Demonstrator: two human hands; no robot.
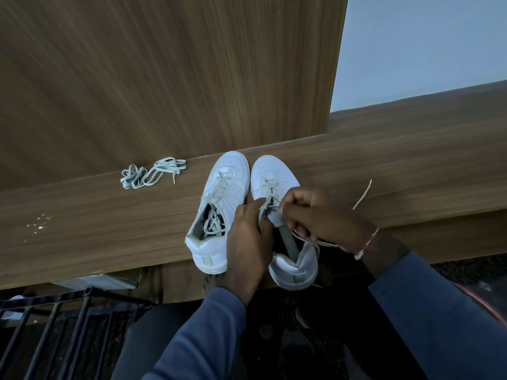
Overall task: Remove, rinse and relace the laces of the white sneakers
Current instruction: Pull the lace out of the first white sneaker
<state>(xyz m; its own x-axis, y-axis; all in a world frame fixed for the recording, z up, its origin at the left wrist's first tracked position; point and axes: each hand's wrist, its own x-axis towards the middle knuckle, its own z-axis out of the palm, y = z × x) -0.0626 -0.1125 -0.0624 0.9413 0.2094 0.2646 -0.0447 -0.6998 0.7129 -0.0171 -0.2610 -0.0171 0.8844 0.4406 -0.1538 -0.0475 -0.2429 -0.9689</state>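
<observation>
Two white sneakers stand side by side, toes toward 12 o'clock, at the near edge of the wooden surface. The left sneaker is partly laced, loose lace piled inside it. The left hand clasps the inner collar of the right sneaker. The right hand, at 3 o'clock of the eyelets, pinches that shoe's lace; a free end trails toward 2 o'clock. A loose lace bundle lies well apart at 10 o'clock.
</observation>
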